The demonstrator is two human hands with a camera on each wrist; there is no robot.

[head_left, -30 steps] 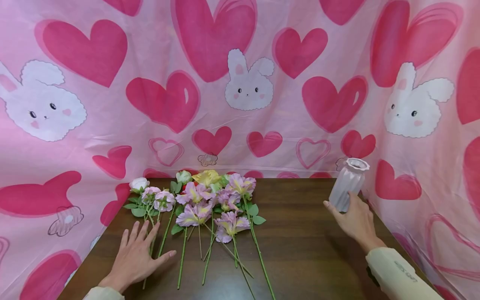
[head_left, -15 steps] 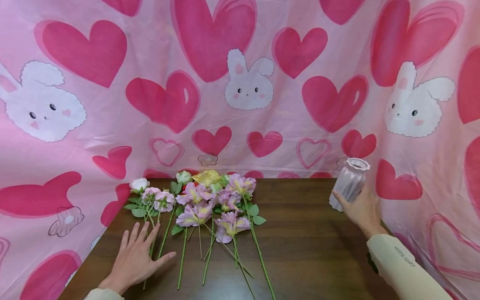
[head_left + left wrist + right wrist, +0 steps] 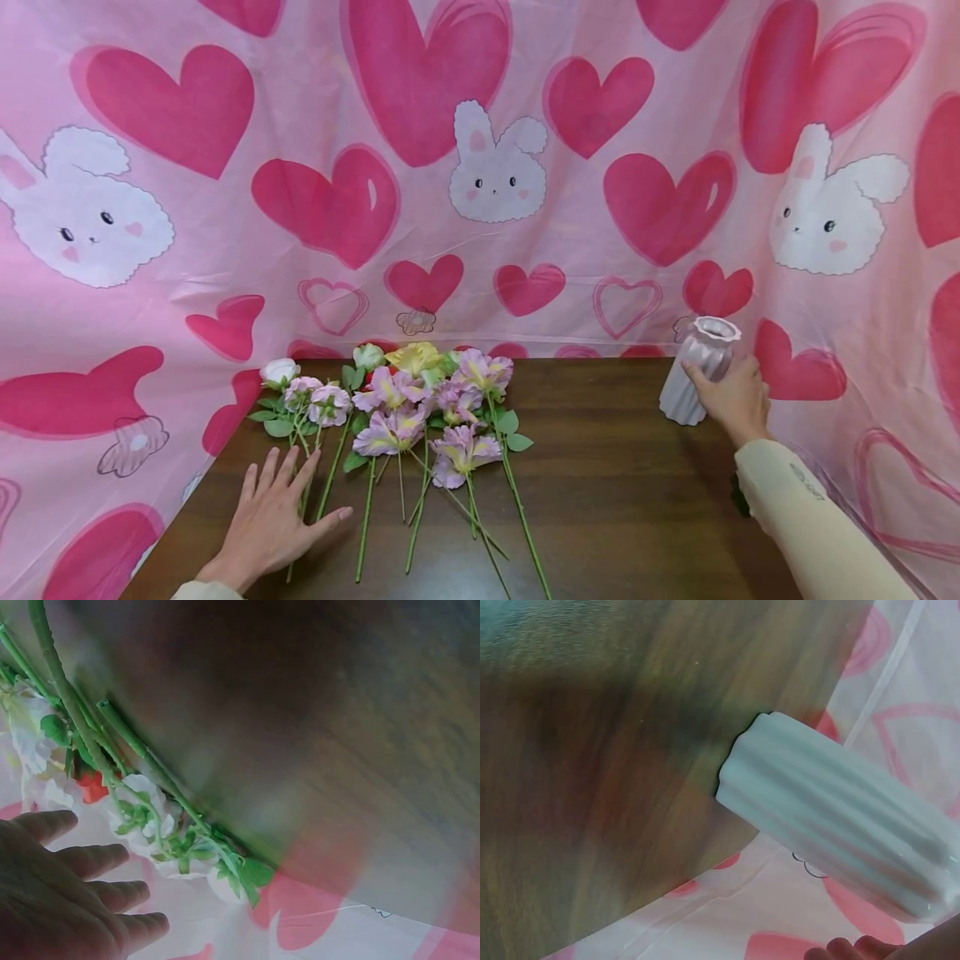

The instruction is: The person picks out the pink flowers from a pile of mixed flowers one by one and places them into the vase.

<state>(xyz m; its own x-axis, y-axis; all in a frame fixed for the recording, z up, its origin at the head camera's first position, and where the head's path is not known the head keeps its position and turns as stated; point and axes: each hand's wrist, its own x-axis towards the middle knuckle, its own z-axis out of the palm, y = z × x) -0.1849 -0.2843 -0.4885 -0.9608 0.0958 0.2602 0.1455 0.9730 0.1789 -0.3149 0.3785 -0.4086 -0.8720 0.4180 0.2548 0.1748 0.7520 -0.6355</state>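
Observation:
A pale, fluted vase [image 3: 684, 392] with a scalloped rim stands upright at the right of the table. My right hand [image 3: 738, 404] grips its upper part, with the thumb across the front and the fingers at the right side, partly hidden. In the right wrist view the ribbed vase body [image 3: 832, 810] fills the right half, and curled fingertips [image 3: 855, 949] show below it. At the left, my left hand [image 3: 266, 521] rests with spread fingers over the lower stems of white and pink roses [image 3: 303, 396]. The left wrist view shows those fingers [image 3: 97, 862] straight beside the stems.
Lilac artificial flowers [image 3: 461, 450] with yellow centres lie mid-table, long stems pointing toward me. A yellow bloom [image 3: 414, 357] and green leaves [image 3: 512, 425] are among them. The dark wooden table [image 3: 600, 500] is enclosed by pink heart-patterned cloth [image 3: 585, 233].
My right hand has shifted slightly up and to the right, its thumb moving from the vase's lower left to its upper front. The vase, flowers and left hand look unmoved.

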